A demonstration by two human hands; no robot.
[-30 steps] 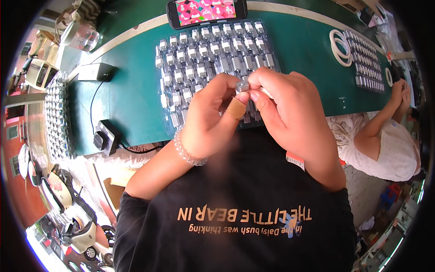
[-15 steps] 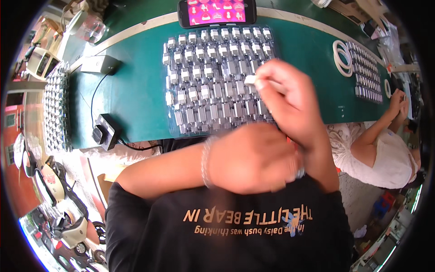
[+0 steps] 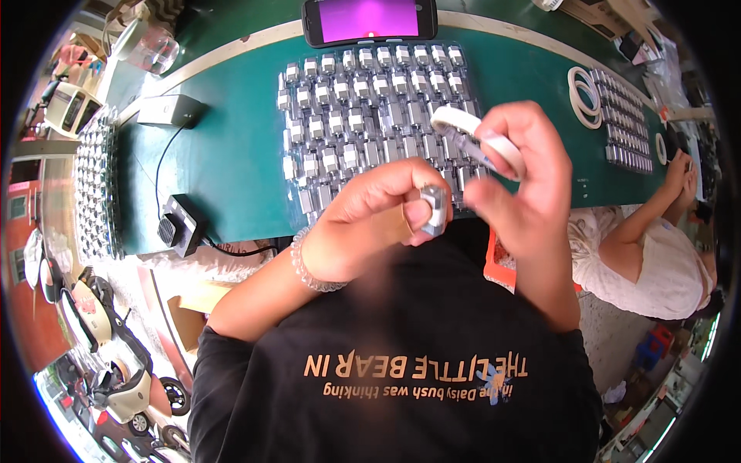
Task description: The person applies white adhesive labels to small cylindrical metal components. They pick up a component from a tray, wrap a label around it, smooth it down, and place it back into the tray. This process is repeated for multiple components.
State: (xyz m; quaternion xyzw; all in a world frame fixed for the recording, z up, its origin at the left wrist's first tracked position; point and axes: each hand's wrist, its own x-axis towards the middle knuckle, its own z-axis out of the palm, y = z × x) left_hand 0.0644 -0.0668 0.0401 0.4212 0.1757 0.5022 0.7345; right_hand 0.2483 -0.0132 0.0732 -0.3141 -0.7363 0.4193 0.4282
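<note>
My left hand (image 3: 347,235) is closed round a small silver, box-shaped metal part (image 3: 435,210), pinching it between thumb and fingers in front of my chest. A tan strip wraps the left thumb. My right hand (image 3: 532,185) holds a narrow roll of white tape (image 3: 457,118), its ring seen at a slant, with fingers curled through or round it. The right thumb is apart and a little blurred. Beyond both hands lies a clear plastic tray (image 3: 289,210) filled with rows of similar silver parts, several with white tops.
A phone (image 3: 370,21) stands behind the tray. On the green table (image 3: 231,177) sit a pale box (image 3: 168,110) and a black corded device (image 3: 181,225). More parts trays flank it (image 3: 96,185), with tape rolls (image 3: 584,98) at right near a co-worker's hands (image 3: 679,179).
My left hand has moved up and away from my right forearm, and the silver part now shows in it. My right hand has turned, bringing the tape roll into view. The phone's picture changed.
</note>
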